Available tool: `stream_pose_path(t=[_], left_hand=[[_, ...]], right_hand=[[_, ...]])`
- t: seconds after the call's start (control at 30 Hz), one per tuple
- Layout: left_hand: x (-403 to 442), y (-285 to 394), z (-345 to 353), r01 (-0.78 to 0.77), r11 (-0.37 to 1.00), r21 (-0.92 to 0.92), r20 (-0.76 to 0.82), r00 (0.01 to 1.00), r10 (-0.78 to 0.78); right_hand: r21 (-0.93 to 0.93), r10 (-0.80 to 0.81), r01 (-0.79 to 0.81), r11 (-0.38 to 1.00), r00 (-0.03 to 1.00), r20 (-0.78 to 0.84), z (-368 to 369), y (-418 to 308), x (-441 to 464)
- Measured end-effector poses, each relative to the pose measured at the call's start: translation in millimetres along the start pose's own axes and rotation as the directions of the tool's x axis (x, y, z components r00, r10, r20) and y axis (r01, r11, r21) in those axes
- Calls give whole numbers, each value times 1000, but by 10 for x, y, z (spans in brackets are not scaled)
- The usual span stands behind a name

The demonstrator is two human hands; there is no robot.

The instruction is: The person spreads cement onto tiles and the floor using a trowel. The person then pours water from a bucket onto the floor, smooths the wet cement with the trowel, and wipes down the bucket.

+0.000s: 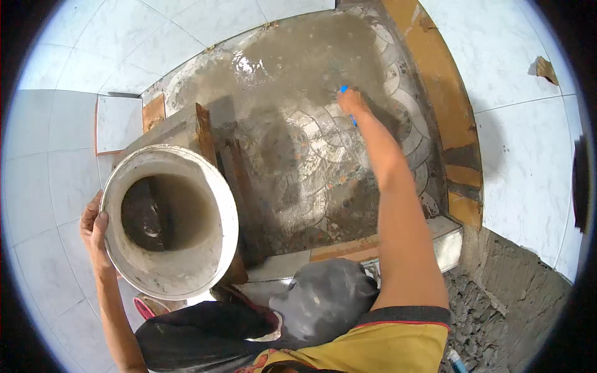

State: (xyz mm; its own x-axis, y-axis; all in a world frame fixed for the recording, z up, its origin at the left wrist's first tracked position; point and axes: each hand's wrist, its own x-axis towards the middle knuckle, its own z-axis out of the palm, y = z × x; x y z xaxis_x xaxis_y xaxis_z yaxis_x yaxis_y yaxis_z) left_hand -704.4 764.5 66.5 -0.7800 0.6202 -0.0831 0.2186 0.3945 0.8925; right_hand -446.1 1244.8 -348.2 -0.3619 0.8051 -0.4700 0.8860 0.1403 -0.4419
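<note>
My left hand [94,227] grips the rim of a round white bucket [227,208], fingers outside the wall. Murky water [189,211] lies in the bucket, with a dark shape at its left side that I cannot make out. My right hand [352,103] is stretched forward, low over the wet patterned floor tiles [323,140]. It is closed on a small blue object [344,89] that shows only at both sides of the hand; its kind is hidden. Cloudy grey-brown water [305,59] covers the far part of this floor.
Wooden boards [205,133] stand beside the bucket. An orange-brown strip [435,68] runs along the right edge, below pale wall tiles [528,161]. Wet grey mortar [476,304] lies at lower right, near a blue-handled tool [457,360]. My dark-clad knee [329,292] is in front.
</note>
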Motion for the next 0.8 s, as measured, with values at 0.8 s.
stream_pose_path(t=[0.8], left_hand=[[-42, 133, 15, 59, 974, 220, -41, 998, -51]], right_hand=[[-558, -519, 460, 691, 853, 60, 1235, 510, 792]])
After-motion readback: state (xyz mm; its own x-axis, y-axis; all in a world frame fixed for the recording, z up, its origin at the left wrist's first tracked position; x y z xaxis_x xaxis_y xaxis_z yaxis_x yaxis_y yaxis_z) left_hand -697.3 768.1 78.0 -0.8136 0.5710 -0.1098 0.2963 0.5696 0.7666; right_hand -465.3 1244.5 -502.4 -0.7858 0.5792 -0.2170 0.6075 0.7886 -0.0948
